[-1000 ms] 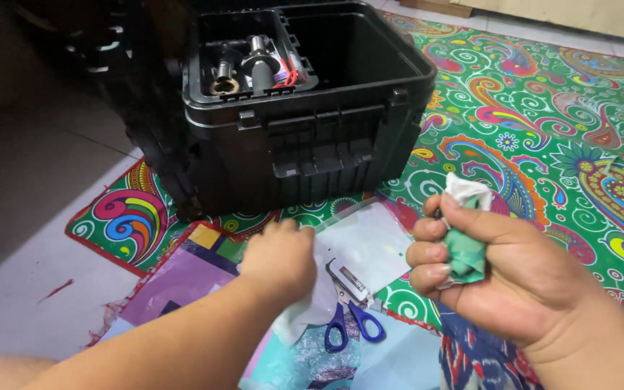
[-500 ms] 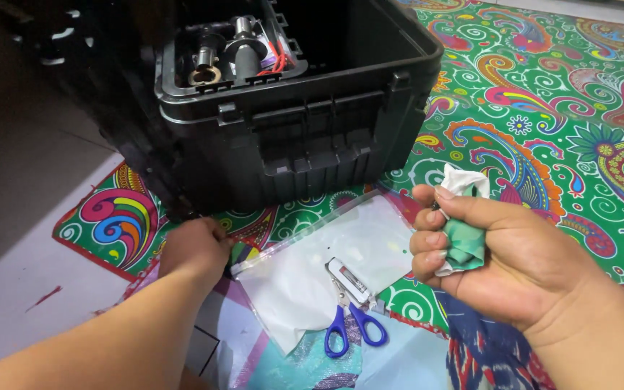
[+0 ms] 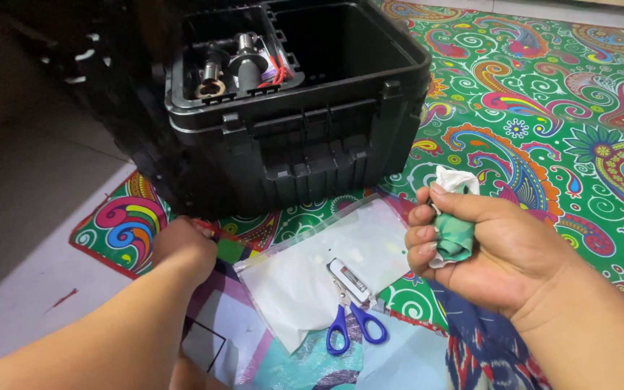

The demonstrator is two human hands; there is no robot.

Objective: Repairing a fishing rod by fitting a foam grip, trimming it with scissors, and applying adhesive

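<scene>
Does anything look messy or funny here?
A bit messy. The right hand squeezes a crumpled green and white wad. The blue-handled scissors lie half on a clear plastic bag among loose coloured papers. The left hand rests at the papers' edge. Nothing looks spilled or broken.

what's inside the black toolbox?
The toolbox is open. A tray in its left part holds a few metal cylindrical parts and something red. The right part looks dark and bare as far as visible; its floor and whatever lies under the tray are hidden.
</scene>
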